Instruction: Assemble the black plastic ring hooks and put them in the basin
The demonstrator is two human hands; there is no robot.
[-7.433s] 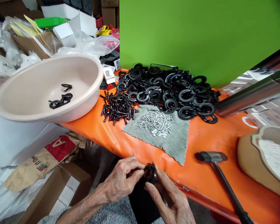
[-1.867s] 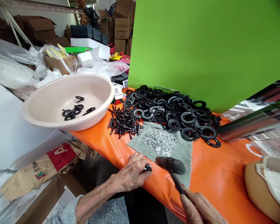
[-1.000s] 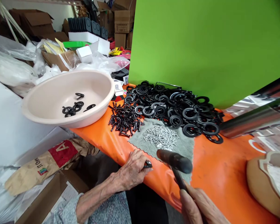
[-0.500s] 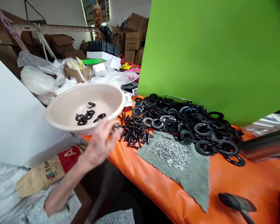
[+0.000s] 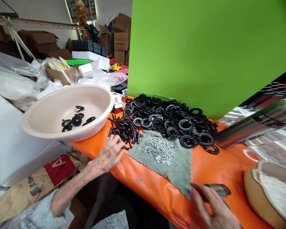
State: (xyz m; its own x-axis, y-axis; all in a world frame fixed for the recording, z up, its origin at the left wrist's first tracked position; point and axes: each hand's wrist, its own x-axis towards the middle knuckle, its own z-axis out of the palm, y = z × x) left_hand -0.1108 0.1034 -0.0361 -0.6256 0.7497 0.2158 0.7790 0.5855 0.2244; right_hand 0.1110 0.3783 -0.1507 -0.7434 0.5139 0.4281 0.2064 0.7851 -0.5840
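My left hand (image 5: 112, 152) reaches to the near edge of a pile of small black pins (image 5: 125, 127). Its fingers are bent together, and the fingertips touch pins; what is between them is hard to make out. At lower right, my right hand (image 5: 213, 205) is at the corner of the grey-green cloth (image 5: 178, 173), thumb and index finger meeting in a pinch. Anything held there is hidden. A shiny metal piece (image 5: 220, 190) shows behind that hand. Silver screws (image 5: 158, 149) lie heaped on the cloth. Beyond them is a large heap of black rings (image 5: 171, 117).
A pale basin (image 5: 47, 108) holding several black ring parts stands at left on the orange-covered table (image 5: 145, 181). A green panel (image 5: 205, 57) rises behind the rings. At right are a metal tube (image 5: 250, 125) and a tan tub (image 5: 257, 190) with white contents.
My left hand has moved from beside the basin rim down to the pile of black pins. My right hand has come into view by the cloth. The view has turned right.
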